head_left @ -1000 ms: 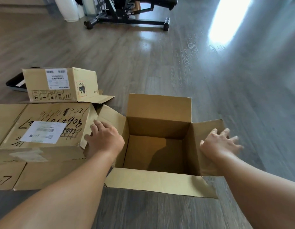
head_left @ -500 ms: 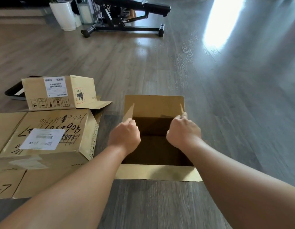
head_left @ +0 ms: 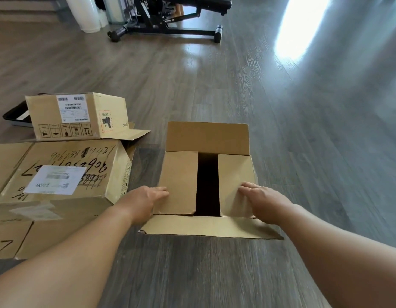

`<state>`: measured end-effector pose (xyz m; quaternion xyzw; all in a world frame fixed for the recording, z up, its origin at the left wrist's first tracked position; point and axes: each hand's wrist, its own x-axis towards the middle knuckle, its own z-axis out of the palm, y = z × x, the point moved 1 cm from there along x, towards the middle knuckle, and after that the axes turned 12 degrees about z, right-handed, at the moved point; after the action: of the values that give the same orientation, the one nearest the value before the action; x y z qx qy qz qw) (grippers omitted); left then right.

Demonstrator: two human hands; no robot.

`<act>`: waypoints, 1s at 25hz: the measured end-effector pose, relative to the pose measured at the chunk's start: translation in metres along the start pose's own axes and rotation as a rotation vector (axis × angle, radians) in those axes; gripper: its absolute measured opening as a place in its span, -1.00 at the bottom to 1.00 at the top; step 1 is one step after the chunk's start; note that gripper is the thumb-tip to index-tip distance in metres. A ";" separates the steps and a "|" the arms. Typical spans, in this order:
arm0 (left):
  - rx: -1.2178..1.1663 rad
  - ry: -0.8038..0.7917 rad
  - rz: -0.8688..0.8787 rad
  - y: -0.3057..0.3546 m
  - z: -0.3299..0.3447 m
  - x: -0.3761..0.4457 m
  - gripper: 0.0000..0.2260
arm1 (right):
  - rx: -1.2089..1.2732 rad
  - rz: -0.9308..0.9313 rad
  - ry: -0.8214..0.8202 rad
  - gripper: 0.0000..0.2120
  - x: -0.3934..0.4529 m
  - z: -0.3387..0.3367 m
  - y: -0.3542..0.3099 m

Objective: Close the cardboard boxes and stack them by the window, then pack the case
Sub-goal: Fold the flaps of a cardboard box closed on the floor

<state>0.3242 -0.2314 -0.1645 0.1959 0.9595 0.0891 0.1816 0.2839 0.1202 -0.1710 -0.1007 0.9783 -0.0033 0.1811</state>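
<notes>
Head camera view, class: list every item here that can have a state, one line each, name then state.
Middle box: half closed; side flaps folded in, near and far flaps open.
Small labelled box: on its side, flap open.
Scribbled box: lying flap-open.
Left hand: flat on left flap.
Right hand: flat on right flap.

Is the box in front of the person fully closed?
No: only the two side flaps are folded down on the box, with a dark gap between them, while the far flap stands up.
</notes>
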 end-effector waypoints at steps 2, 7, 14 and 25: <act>0.021 -0.012 0.028 -0.009 0.002 -0.008 -0.22 | 0.003 0.003 0.001 -0.46 -0.006 0.004 0.010; -0.035 -0.042 0.091 -0.023 0.009 -0.026 -0.28 | -0.037 -0.053 0.007 -0.29 -0.020 0.013 0.028; -0.179 0.023 0.041 -0.025 0.008 -0.025 -0.49 | 0.202 0.024 -0.044 -0.32 -0.040 0.011 0.037; -0.786 0.239 -0.158 -0.007 0.010 0.002 -0.71 | 0.943 0.280 -0.067 -0.45 -0.010 0.013 0.030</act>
<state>0.3238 -0.2353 -0.1761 0.0256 0.8789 0.4564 0.1362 0.2917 0.1517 -0.1809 0.1245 0.8680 -0.4183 0.2369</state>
